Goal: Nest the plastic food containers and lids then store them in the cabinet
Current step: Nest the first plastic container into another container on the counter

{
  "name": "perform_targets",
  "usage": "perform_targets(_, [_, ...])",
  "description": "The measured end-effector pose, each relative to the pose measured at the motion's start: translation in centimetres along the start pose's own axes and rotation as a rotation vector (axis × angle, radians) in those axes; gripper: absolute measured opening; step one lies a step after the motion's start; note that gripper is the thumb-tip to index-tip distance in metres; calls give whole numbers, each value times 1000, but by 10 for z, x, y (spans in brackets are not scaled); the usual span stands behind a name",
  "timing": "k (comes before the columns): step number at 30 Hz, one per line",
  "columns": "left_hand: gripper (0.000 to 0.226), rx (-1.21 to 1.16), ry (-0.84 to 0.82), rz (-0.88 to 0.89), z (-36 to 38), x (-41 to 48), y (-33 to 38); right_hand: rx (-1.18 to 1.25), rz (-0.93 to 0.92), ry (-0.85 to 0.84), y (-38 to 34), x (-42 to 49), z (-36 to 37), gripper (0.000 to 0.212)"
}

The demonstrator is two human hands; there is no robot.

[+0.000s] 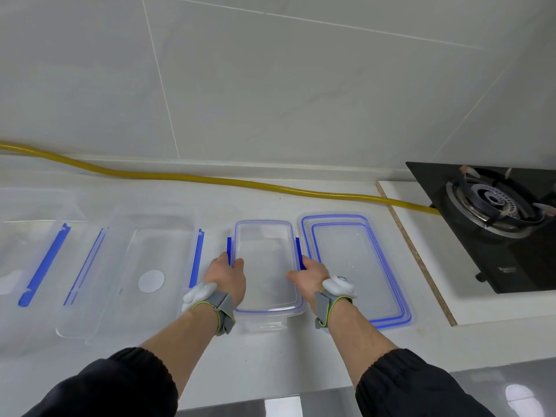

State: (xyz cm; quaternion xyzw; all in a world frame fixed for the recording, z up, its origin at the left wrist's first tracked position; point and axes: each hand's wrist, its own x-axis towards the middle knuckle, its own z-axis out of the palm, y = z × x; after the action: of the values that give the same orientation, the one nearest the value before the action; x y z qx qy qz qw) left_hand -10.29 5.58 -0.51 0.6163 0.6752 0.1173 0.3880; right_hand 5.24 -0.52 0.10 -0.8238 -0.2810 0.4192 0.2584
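Countertop (270,203), white and long, carries every piece of the task — nothing is in a cabinet yet, and no cabinet shows in the view. At the centre stands the small clear container (266,266) with its lid on and blue latches at either long side. The left hand (226,273) grips its 9 o'clock side, thumb over the lid's rim and fingers down by the latch; the right hand (310,273) does the same at 3 o'clock, so both hands are closed on this one box. Whether the latches are being released or the box is about to be lifted cannot be told.

Just beside it, at 3 o'clock, two blue-sealed lids (355,266) already lie stacked one on the other — that part looks begun. At 9 o'clock sits a larger clear container (135,275) with a round white sticker, its blue latches folded out, and farther toward 9 o'clock a third box (27,251) runs off the frame's edge. A yellow hose (192,177) crosses the back toward the gas hob (493,212) at 2 o'clock.

By my reading the job is early: lids partly gathered, no boxes nested, storing still to do.
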Motion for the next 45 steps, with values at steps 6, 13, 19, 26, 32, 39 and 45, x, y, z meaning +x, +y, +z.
perform_targets(6, [23,-12,43,38,6,4,-8,95,-15,16,5,4,6,51])
perform_targets(13, [24,-35,14,75,3,3,-7,82,-56,52,5,1,5,26])
perform_targets(19, [24,-91,93,140,-50,0,17,173,-220,234,-37,-25,8,32])
perform_targets(26, [24,-131,213,163,-128,-1,9,174,-330,265,-100,-59,41,28])
perform_targets(32, [22,-140,245,132,-183,-2,-25,121,-382,211,-133,-83,83,24])
perform_targets(39, [22,-160,201,80,-213,9,-65,95,-372,168,-146,-89,125,17])
perform_targets(45, [24,-154,152,51,-216,21,-92,2,-350,160,-140,-89,153,25])
